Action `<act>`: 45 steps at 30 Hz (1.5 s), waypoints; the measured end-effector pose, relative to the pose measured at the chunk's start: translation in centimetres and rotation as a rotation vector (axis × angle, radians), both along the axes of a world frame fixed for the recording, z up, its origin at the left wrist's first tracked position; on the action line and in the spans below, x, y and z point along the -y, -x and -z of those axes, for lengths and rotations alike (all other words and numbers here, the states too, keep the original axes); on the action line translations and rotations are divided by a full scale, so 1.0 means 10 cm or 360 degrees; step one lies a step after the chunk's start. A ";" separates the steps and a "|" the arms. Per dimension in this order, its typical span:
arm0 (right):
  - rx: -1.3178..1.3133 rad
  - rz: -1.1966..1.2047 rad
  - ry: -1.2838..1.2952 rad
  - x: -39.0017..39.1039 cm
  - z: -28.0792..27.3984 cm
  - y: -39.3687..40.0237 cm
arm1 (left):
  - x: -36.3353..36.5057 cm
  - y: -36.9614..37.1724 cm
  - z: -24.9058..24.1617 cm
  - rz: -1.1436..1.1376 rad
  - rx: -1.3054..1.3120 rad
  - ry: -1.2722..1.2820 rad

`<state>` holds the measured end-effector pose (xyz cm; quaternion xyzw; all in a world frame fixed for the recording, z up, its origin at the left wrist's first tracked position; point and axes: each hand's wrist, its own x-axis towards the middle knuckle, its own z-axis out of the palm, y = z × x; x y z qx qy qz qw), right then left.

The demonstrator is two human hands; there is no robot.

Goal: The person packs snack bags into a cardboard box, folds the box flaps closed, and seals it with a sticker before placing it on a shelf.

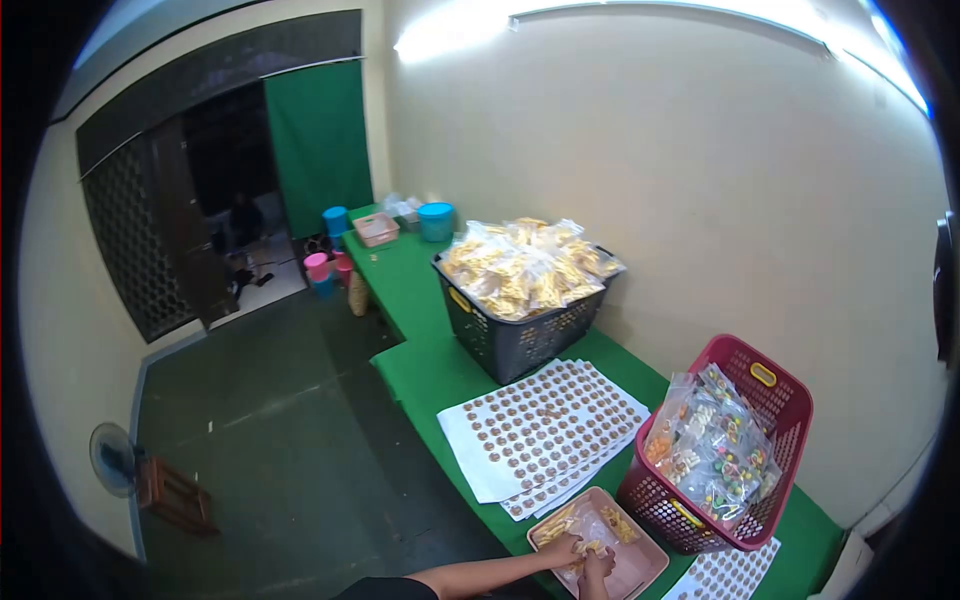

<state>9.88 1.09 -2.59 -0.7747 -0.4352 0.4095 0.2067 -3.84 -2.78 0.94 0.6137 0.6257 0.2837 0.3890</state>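
Both my hands work over a pale pink plastic tray [652, 572] at the table's near edge. My left hand [564, 551] reaches in from the left, its fingers closed on pale yellow snack sticks [597, 547]. Close beside it, my right hand [597, 566] is closed on the same small bunch. Whether clear plastic wraps this bunch is too small to tell. More yellow snack sticks [556, 524] lie at the tray's left end. A clear bag of yellow snacks [620, 525] rests toward its far right side.
Behind the tray lie sheets of round brown labels [540, 430]; another label sheet [728, 573] is at right. A maroon basket [793, 420] holds bagged colourful sweets. A black basket [500, 345] is heaped with bagged yellow snacks. Farther back stands a blue tub [436, 222].
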 end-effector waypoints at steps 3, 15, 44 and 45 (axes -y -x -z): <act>-0.0325 0.0168 -0.0212 0.10 0.12 -0.05 | -0.09 -0.06 0.20 -0.0044 -0.0210 -0.0144; -0.1146 0.0481 -0.0290 0.30 -0.36 -0.38 | -0.29 -0.23 -0.20 0.0114 -0.0142 -0.0034; -0.0904 0.1452 -0.1255 3.00 -1.29 -4.14 | 1.44 -4.79 -0.58 0.1195 0.0769 0.0563; -0.0908 0.1505 -0.1284 3.09 -1.28 -4.25 | 1.51 -4.92 -0.64 0.1243 0.0822 0.0620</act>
